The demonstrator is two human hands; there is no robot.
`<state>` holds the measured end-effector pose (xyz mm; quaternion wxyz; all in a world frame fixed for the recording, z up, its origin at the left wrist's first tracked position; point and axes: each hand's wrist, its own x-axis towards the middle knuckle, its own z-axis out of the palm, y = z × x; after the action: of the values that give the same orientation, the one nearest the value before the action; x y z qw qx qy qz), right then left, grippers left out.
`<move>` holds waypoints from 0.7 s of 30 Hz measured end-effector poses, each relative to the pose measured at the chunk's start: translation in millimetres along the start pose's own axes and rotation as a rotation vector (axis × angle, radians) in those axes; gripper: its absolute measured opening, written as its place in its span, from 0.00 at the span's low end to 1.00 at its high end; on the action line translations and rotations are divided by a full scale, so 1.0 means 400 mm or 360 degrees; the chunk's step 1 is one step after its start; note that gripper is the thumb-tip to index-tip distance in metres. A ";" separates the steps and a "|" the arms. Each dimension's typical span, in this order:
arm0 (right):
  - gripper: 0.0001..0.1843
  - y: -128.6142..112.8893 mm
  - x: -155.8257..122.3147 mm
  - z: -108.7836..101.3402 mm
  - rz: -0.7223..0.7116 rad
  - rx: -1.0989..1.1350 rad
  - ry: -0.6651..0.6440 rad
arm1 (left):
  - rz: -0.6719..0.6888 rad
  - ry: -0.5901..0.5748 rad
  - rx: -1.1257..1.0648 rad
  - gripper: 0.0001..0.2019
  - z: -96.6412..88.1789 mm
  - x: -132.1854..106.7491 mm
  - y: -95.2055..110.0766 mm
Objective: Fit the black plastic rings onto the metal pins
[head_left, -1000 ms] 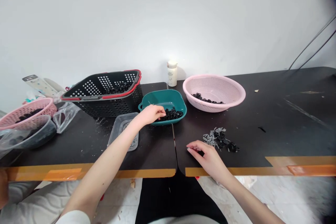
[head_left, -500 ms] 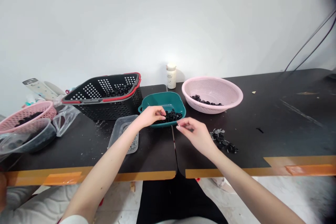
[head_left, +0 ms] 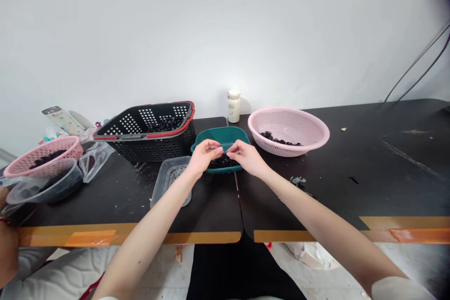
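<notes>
Left hand [head_left: 204, 157]: over the near side of the teal bowl [head_left: 221, 135], its fingers [head_left: 217, 150] drawn into a tight pinch; whatever they hold is too small or too hidden to tell.
Right hand [head_left: 248, 157]: also over the bowl, its fingertips [head_left: 230, 149] pinched and just beside or touching the left hand's; I cannot tell if they hold anything.
Black rings [head_left: 222, 163]: heaped in the bowl, partly hidden beneath both hands.
Handling: a fingertip pinch held low over the bowl looks right for parts this small, with any slip landing back among the rings.
Nearby: a pink colander [head_left: 288, 112] holding more rings, a black basket [head_left: 158, 150] with a red rim, a clear tray [head_left: 156, 192] of silvery pieces, and a white bottle [head_left: 234, 105].
Surface [head_left: 369, 183]: dark, with a small pile of pieces [head_left: 298, 181] right of the bowl.
Far left: a pink basket [head_left: 45, 152], a clear bowl [head_left: 45, 187], and another person's hand [head_left: 7, 253] at the edge.
</notes>
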<state>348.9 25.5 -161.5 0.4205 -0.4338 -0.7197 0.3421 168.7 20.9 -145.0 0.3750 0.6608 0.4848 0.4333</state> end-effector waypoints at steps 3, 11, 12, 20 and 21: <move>0.03 -0.003 -0.002 -0.009 -0.0039 -0.0103 -0.0008 | 0.0017 0.0112 0.0132 0.06 -0.011 -0.012 0.020; 0.03 -0.033 -0.041 -0.052 -0.0126 -0.0267 0.0211 | 0.0204 0.0182 0.0496 0.09 0.006 -0.174 0.086; 0.04 -0.038 -0.064 -0.055 -0.0130 -0.0246 0.0219 | 0.0228 0.0099 0.0552 0.10 0.014 -0.206 0.080; 0.08 0.032 -0.259 -0.036 0.0074 -0.0163 -0.0053 | 0.0041 -0.0127 0.0596 0.09 0.078 -0.363 -0.065; 0.08 0.047 -0.270 -0.031 0.0107 -0.0169 -0.0071 | 0.0028 -0.0118 0.0580 0.09 0.082 -0.368 -0.076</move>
<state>395.6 -64.0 -206.0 0.3691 -0.4716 -0.7310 0.3270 166.9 -116.0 -215.0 0.2629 0.7375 0.5353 0.3170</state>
